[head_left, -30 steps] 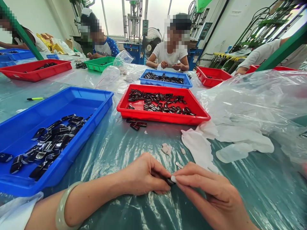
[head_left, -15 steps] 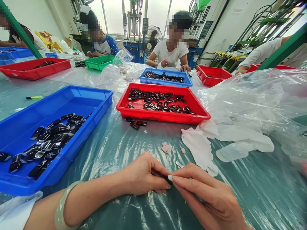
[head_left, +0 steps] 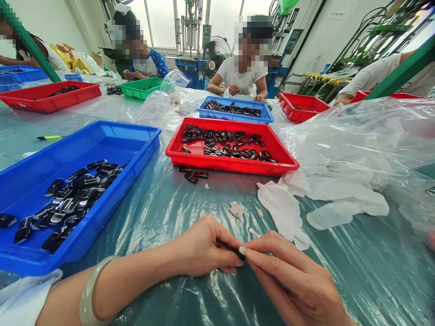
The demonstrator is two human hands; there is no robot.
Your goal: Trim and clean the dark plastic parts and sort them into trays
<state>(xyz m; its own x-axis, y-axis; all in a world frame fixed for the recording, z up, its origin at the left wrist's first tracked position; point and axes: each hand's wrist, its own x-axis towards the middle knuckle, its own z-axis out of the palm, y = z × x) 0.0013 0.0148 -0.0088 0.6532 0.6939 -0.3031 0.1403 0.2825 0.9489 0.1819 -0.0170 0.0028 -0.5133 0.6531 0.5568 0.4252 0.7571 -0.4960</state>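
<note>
Through the head camera I see the left hand (head_left: 200, 249) with its fingers closed around a small black piece (head_left: 241, 256), of which only the end shows beyond the thumb. This piece is above the table (head_left: 159, 290), low in the middle of my view. The right hand (head_left: 299, 276) pinches a small white bit (head_left: 242, 250) between its fingertips, at the end of the black piece. A thin metal strip (head_left: 254, 233) shows just behind the right fingers; I cannot tell if this hand also holds it. Pale crumbs (head_left: 236, 210) and a white cloth (head_left: 282, 208) lie beyond the hands. Farther is a red tray (head_left: 231, 168) with many black pieces, and to the left a blue tray (head_left: 136, 171) holds more.
</note>
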